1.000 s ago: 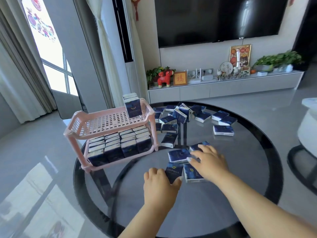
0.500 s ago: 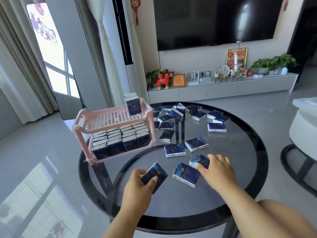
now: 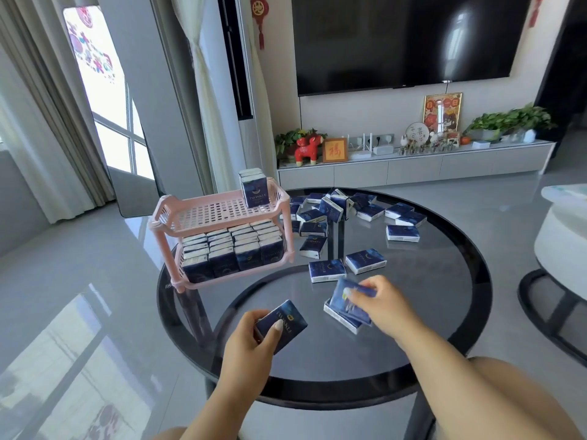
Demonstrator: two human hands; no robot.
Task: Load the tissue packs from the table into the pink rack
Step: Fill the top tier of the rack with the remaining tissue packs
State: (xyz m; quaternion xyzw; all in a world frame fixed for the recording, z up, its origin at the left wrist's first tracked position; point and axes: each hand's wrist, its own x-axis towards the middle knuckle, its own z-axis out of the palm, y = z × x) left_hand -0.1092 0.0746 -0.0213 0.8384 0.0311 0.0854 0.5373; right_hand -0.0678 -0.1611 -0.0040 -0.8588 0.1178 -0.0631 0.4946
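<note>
The pink two-tier rack (image 3: 165,214) stands at the left edge of the round glass table (image 3: 444,312). Its lower tier is packed with rows of dark blue tissue packs (image 3: 233,249); a small upright stack (image 3: 253,190) sits at the top tier's far right corner. My left hand (image 3: 246,344) grips one blue pack (image 3: 287,322) above the near table. My right hand (image 3: 384,304) pinches another pack (image 3: 349,292), lifted over a pack (image 3: 341,319) lying flat. Several loose packs (image 3: 349,214) are scattered across the far half.
A white round stool or table (image 3: 562,236) with a black base stands to the right. Behind the table runs a low TV cabinet (image 3: 413,168) with ornaments and plants, under a wall-mounted TV. Grey tiled floor lies to the left of the table.
My right hand has picked a pack off the table and lifted it above the neighbouring flat pack. My left hand keeps holding its pack, raised slightly.
</note>
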